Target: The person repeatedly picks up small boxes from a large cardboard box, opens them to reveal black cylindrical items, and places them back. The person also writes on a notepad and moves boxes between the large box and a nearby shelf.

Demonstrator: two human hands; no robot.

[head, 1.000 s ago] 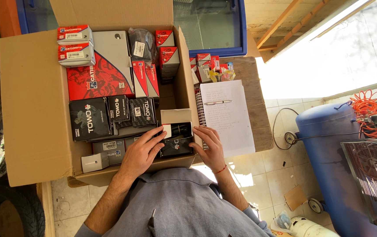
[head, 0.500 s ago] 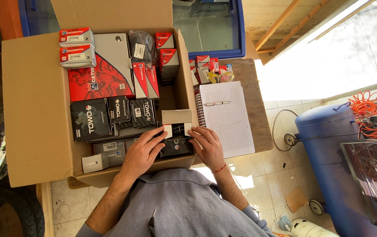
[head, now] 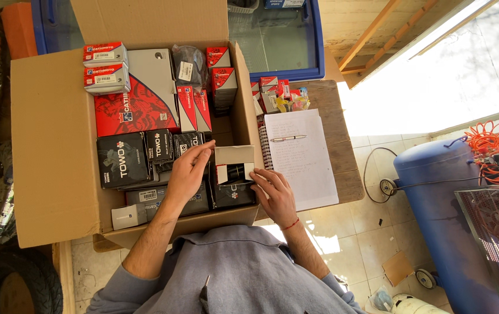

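Black box (head: 233, 173) between both hands.

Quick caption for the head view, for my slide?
Left hand and right hand at a small open box inside a packed cardboard carton.

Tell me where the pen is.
In the head view, the pen lies across the upper part of the open spiral notebook, just right of the cardboard box.

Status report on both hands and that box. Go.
Left hand flat on the black boxes in the carton. Right hand steadies the small open box. Notebook alongside, nothing blocking.
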